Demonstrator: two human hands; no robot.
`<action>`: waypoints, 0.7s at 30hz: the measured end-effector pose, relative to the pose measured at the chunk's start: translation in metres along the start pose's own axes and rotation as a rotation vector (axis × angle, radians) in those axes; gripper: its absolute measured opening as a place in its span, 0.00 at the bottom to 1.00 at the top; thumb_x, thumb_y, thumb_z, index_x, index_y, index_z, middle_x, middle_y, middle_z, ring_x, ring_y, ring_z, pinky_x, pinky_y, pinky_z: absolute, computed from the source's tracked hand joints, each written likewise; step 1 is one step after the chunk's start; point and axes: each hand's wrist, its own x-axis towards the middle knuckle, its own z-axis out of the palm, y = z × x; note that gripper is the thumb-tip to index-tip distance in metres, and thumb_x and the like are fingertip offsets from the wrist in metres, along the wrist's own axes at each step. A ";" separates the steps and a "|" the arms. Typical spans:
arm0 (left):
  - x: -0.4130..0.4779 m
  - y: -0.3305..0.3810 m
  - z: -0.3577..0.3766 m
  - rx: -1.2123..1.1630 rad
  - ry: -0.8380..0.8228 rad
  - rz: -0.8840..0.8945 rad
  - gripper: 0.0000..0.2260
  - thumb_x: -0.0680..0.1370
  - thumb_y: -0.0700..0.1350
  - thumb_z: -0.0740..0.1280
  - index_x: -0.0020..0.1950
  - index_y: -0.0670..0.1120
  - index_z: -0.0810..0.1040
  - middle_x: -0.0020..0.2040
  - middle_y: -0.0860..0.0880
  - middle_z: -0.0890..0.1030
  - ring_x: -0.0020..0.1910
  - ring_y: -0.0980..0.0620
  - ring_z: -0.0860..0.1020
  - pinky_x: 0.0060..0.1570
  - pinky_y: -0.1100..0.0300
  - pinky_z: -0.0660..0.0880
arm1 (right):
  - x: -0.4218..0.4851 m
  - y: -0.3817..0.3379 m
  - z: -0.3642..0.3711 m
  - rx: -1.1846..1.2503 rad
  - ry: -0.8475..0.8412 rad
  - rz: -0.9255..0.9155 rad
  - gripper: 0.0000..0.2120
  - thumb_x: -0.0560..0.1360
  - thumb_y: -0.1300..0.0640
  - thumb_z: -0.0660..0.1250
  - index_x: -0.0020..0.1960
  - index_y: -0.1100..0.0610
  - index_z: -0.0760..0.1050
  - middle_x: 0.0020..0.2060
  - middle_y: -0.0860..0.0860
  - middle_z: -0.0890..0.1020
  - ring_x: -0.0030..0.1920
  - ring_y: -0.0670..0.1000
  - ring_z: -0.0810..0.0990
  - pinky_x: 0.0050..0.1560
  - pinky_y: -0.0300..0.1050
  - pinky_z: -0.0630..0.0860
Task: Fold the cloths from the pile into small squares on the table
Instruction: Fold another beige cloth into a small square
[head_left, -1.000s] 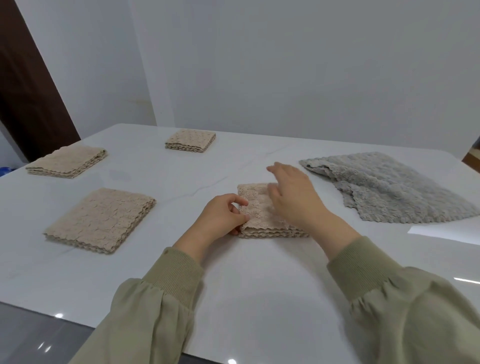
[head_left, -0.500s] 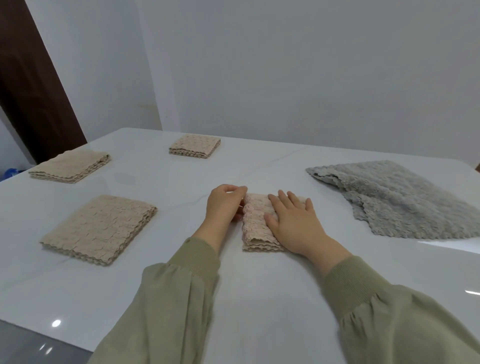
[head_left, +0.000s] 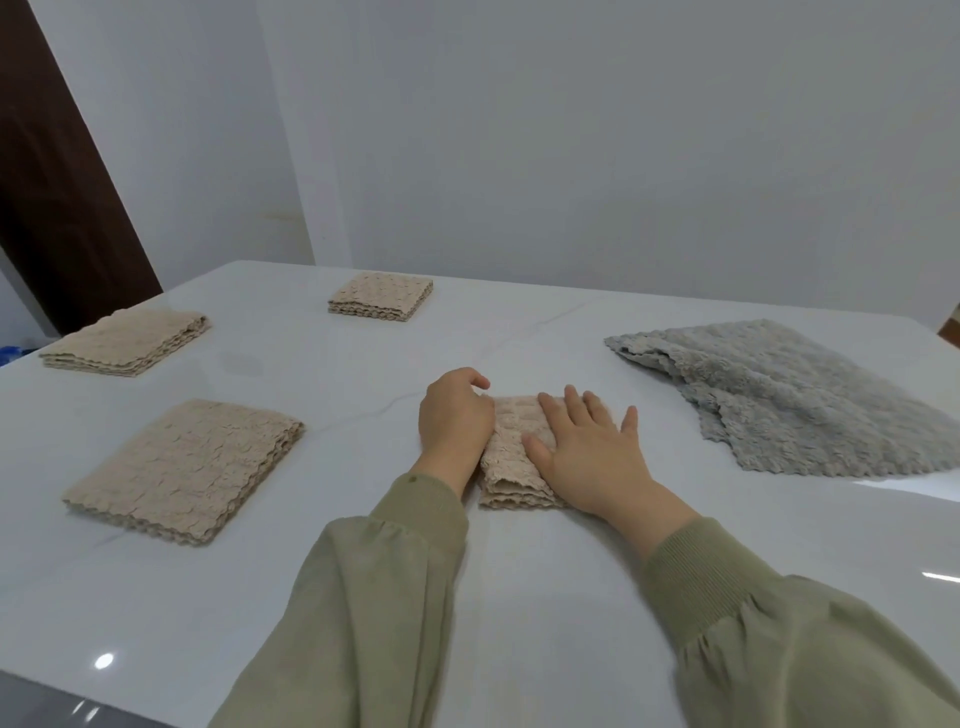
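A small folded beige cloth (head_left: 511, 457) lies in the middle of the white table (head_left: 519, 597). My right hand (head_left: 589, 452) lies flat on its right part, fingers straight and spread. My left hand (head_left: 454, 415) rests against the cloth's left edge with curled fingers; what the fingertips do at that edge is hidden. A grey cloth (head_left: 795, 395), loose and partly doubled over, lies to the right.
Three folded beige cloths lie on the left side: a large one (head_left: 187, 467) near me, another (head_left: 127, 343) at the far left edge, a small square (head_left: 382, 295) at the back. A white wall stands behind the table.
My right hand has come down from above the cloth and now lies flat on it. The cloth is narrower, folded over. My left hand has shifted to its left edge.
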 end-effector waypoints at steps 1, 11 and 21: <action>-0.002 -0.002 0.000 0.018 0.004 0.036 0.08 0.75 0.42 0.65 0.53 0.49 0.79 0.49 0.50 0.81 0.49 0.50 0.78 0.47 0.61 0.71 | -0.002 0.000 0.000 0.022 0.020 -0.008 0.30 0.78 0.38 0.44 0.77 0.48 0.46 0.77 0.51 0.48 0.77 0.52 0.44 0.72 0.64 0.39; -0.032 -0.006 -0.014 0.492 -0.435 0.498 0.23 0.83 0.51 0.49 0.77 0.48 0.53 0.78 0.51 0.51 0.77 0.51 0.47 0.74 0.50 0.48 | -0.016 0.003 -0.003 0.073 0.151 -0.036 0.24 0.81 0.50 0.46 0.77 0.52 0.51 0.77 0.50 0.50 0.77 0.50 0.45 0.73 0.60 0.41; -0.037 -0.014 -0.015 0.556 -0.481 0.437 0.24 0.83 0.53 0.45 0.78 0.50 0.49 0.78 0.53 0.48 0.77 0.53 0.45 0.74 0.50 0.46 | -0.018 0.020 0.002 0.098 0.008 0.006 0.27 0.81 0.45 0.44 0.77 0.52 0.47 0.77 0.48 0.47 0.77 0.48 0.45 0.73 0.59 0.43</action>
